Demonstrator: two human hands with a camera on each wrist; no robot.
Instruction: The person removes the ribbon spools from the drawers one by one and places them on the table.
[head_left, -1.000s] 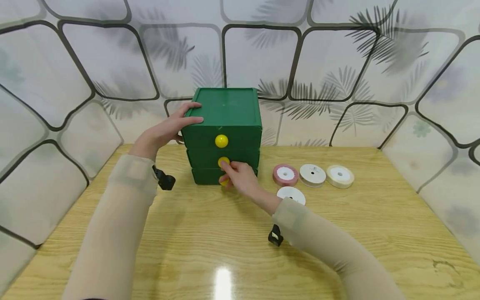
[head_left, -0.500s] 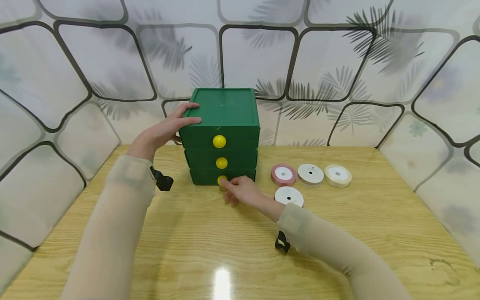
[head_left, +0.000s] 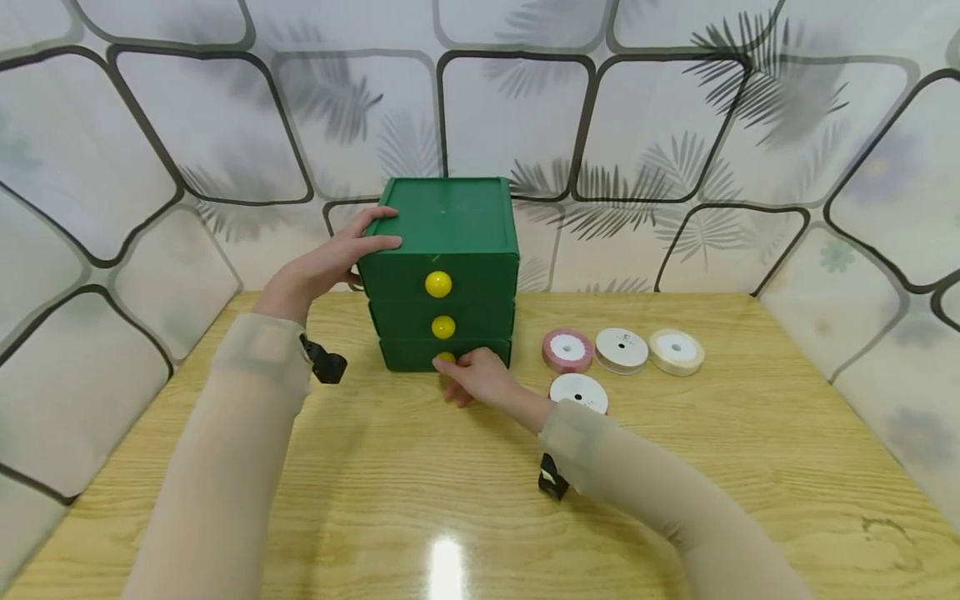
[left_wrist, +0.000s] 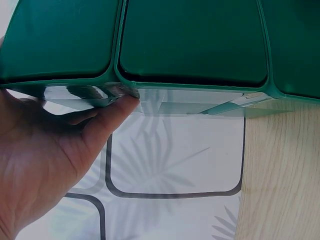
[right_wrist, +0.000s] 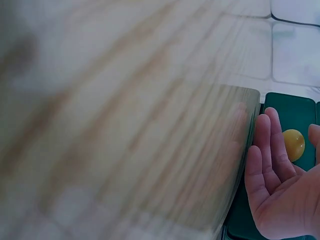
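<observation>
A green chest of drawers (head_left: 450,279) stands on the table, its drawers pushed in, each with a round yellow knob. My left hand (head_left: 333,258) rests at the chest's upper left edge, two straight fingers on the top. The left wrist view has this hand (left_wrist: 45,155) against the chest's side (left_wrist: 195,45). Down at the lowest drawer, my right hand (head_left: 483,375) pinches the bottom knob (head_left: 446,357), the thumb partly covering it. From the right wrist, the knob (right_wrist: 294,145) appears between the thumb and the other fingers of the hand (right_wrist: 285,200).
Right of the chest lie a pink ribbon spool (head_left: 567,350), a white spool (head_left: 621,350) and a cream spool (head_left: 677,352). Another white-faced spool (head_left: 578,392) lies nearer, beside the right wrist. A patterned backdrop (head_left: 517,108) rises behind the wooden table (head_left: 375,500).
My right hand has moved down from between the middle and bottom knobs to the bottom knob. The left hand stays on the chest, whose drawers have not visibly shifted.
</observation>
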